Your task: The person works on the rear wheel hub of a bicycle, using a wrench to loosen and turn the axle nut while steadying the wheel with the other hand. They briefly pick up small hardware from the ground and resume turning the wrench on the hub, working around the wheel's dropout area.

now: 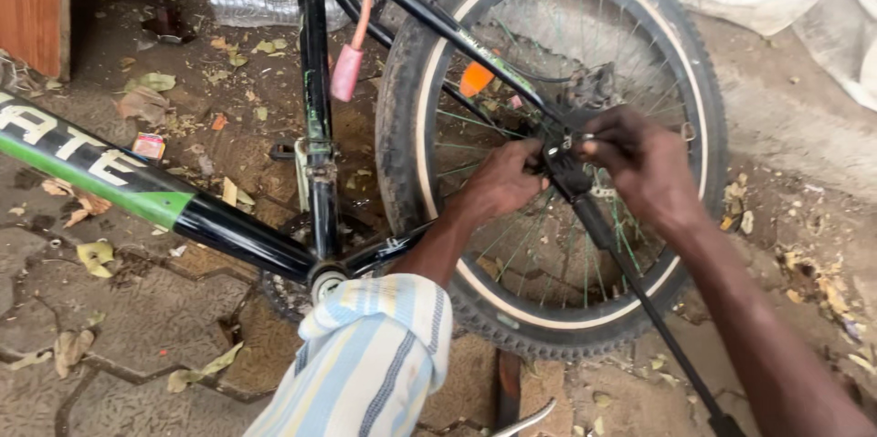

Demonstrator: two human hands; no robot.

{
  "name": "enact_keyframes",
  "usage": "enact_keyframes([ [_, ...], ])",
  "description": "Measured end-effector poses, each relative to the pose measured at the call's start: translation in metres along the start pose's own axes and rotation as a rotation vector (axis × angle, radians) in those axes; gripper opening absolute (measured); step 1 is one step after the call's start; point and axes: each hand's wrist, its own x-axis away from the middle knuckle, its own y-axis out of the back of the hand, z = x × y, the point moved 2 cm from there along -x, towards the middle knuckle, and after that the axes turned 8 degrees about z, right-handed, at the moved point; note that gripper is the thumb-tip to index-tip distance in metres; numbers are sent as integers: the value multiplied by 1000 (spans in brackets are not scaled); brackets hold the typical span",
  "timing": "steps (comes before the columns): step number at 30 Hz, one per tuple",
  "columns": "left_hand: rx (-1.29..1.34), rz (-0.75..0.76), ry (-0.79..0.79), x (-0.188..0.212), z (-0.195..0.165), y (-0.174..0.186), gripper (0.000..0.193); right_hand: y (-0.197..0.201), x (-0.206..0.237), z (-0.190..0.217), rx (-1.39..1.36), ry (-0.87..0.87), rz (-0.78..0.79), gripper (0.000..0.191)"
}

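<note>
Left hand and right hand pinching small fittings at black, dusty rear wheel hub

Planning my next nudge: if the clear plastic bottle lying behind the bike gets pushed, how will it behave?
The plastic bottle lies on its side and looks empty, so probably light and apt to roll. Its thin ribbed wall would likely dent if squeezed. Leaves around it may stop it rolling far.
</note>
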Motion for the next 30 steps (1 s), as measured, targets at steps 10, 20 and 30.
enact_keyframes([
  [10, 4, 96, 267, 6, -26, 3, 42, -15, -20, -18, 330, 479, -2, 12],
  [20, -40, 65, 169, 5, -27, 4, 42, -15, -15, -14, 358, 586, -63, 19],
  [30, -13, 4, 41, 8, -19, 4, 38, -16, -16, -12, 388, 472, -26, 17],
])
